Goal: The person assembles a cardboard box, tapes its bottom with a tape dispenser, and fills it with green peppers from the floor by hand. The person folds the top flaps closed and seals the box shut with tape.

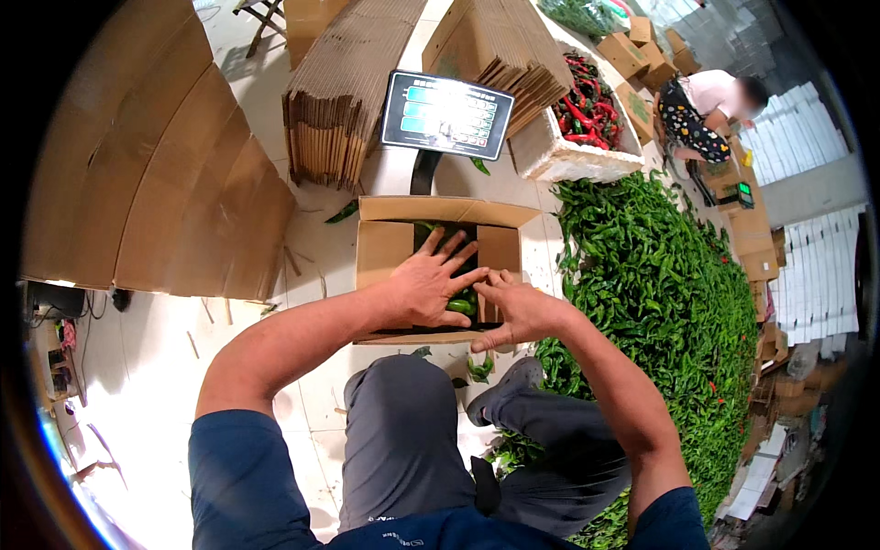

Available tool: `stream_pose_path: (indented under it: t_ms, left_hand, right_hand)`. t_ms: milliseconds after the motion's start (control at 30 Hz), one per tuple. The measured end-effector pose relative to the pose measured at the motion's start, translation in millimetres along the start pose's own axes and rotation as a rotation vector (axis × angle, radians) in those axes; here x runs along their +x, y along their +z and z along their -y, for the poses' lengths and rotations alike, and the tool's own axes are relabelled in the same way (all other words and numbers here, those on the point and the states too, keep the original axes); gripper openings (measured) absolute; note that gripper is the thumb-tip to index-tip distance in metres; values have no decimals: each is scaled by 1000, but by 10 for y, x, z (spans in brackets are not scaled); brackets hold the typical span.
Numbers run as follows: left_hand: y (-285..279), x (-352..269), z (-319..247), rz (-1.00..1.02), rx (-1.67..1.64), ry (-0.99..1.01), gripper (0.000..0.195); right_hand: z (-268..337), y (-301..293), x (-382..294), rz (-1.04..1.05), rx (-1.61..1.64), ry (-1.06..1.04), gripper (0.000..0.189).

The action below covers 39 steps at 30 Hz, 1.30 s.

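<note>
A cardboard box (pixel 447 209) stands before me, its two short flaps folded inward over the contents. Green peppers (pixel 462 305) show in the gap between these flaps. My left hand (pixel 434 285) lies palm down with spread fingers over that gap, holding nothing that I can see. Close to its right, over the right short flap (pixel 498 251), is my right hand (pixel 515 306), fingers apart, its index finger close to my left hand; whether they touch is unclear. Behind the box rises a weighing scale's display (pixel 447 115) on a dark post.
Flattened cardboard boxes (pixel 330 96) stand stacked behind. A foam crate (pixel 584 165) holds red peppers (pixel 584 110). Right of the box spreads a large heap of green peppers (pixel 646 275). Large cardboard sheets (pixel 165 158) rise at left. A person (pixel 708 110) crouches at the upper right.
</note>
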<state>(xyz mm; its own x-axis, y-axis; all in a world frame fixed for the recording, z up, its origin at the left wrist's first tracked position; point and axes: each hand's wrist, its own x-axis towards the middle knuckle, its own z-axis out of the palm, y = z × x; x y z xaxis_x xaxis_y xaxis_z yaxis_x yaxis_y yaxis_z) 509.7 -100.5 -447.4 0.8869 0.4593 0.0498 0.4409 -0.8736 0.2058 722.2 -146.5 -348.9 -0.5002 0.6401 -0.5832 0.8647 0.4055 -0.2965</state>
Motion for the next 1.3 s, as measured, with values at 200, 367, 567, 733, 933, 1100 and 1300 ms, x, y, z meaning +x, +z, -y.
stream_pose_path:
  t_ms: [200, 367, 567, 733, 933, 1100, 1300]
  left_hand:
    - [-570, 127, 527, 168, -1018, -159, 76]
    - [-841, 63, 372, -183, -942, -350, 67]
    - [-613, 152, 128, -293, 224, -327, 83]
    - [-102, -254, -222, -72, 136, -241, 91]
    - [-201, -34, -64, 72, 81, -257, 85]
    - [-172, 247, 62, 62, 42, -231, 88]
    - [-189, 373, 304, 165, 55, -237, 97]
  right_hand:
    - [-130, 408, 444, -529, -20, 172, 56]
    - [-156, 728, 625, -1086, -181, 158, 37]
    - [-140, 712, 638, -1197, -146, 0, 35]
    - [-156, 825, 520, -1196, -153, -142, 15]
    - [-906, 1112, 174, -1194, 10, -175, 17]
    - [-2340, 2035, 14, -886, 493, 948, 42]
    - [-1962, 3023, 406, -371, 703, 1015, 50]
